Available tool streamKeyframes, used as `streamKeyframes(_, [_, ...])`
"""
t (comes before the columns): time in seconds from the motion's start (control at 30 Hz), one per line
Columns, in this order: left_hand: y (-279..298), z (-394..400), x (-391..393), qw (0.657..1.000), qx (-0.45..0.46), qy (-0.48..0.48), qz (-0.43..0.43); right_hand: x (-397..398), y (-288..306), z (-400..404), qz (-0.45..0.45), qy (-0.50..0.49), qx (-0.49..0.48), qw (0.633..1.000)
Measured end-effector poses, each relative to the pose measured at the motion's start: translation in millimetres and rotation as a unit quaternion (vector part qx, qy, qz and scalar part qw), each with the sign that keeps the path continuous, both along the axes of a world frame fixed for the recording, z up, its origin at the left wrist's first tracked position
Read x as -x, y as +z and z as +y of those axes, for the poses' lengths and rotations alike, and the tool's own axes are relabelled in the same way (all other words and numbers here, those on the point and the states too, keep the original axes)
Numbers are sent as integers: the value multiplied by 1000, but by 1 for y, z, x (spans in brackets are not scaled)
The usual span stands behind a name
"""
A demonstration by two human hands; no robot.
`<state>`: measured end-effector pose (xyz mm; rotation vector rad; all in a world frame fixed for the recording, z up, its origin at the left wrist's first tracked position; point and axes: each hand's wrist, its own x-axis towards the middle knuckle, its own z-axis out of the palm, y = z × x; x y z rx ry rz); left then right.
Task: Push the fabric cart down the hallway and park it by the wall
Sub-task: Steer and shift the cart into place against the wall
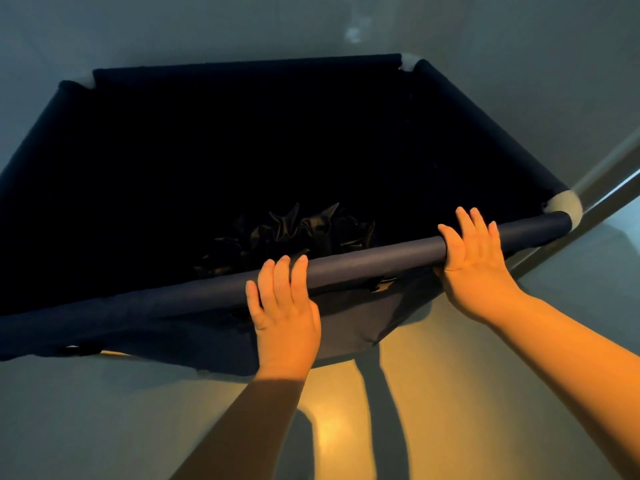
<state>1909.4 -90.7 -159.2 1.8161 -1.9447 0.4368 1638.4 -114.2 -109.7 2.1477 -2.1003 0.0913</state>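
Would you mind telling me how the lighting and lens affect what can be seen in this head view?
Head view: warm orange light falls on both hands and the floor; the cart interior is nearly black, only crumpled fabric faintly visible; arm shadows cross the floor; wide-angle bending skews the rails.

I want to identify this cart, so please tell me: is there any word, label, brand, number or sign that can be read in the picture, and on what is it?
None: no readable text shows on the fabric cart, on its near rail under both hands, or on the crumpled dark material inside.
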Motion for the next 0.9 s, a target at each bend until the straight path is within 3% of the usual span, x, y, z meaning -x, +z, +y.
streamKeyframes(0.4, [6,-90,95,998,-35,-49,-31,98,8,-78,-3,-48,-34,998])
streamKeyframes(0.63, [-3,-131,176,994,58,-74,-60,183,1,-116,4,-49,-8,999])
streamKeyframes(0.9, [-2,-147,281,995,67,-39,-58,284,4,-130,18,-35,-2,999])
